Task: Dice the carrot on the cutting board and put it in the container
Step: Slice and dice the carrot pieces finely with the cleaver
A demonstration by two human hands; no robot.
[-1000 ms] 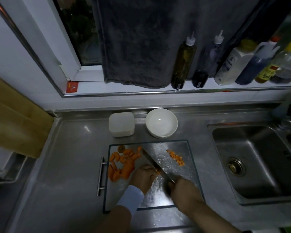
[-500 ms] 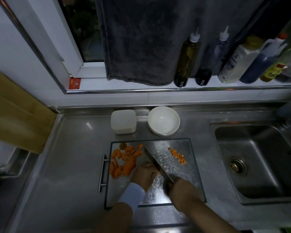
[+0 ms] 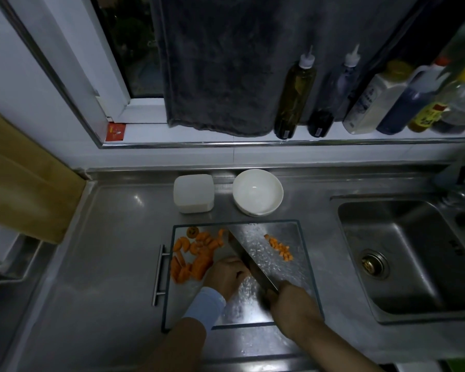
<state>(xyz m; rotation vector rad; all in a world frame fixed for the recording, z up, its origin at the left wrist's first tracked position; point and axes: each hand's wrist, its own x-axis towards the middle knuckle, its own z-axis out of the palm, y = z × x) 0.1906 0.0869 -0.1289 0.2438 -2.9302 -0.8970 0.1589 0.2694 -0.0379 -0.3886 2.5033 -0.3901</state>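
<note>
Beside the left hand (image 3: 227, 275) lie carrot chunks (image 3: 196, 261).

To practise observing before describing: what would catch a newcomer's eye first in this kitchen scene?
The orange carrot chunks heaped on the left of the cutting board, bright against the steel counter. Next, the broad knife slanting across the board, gripped by the right hand, with the left hand beside its blade.
</note>
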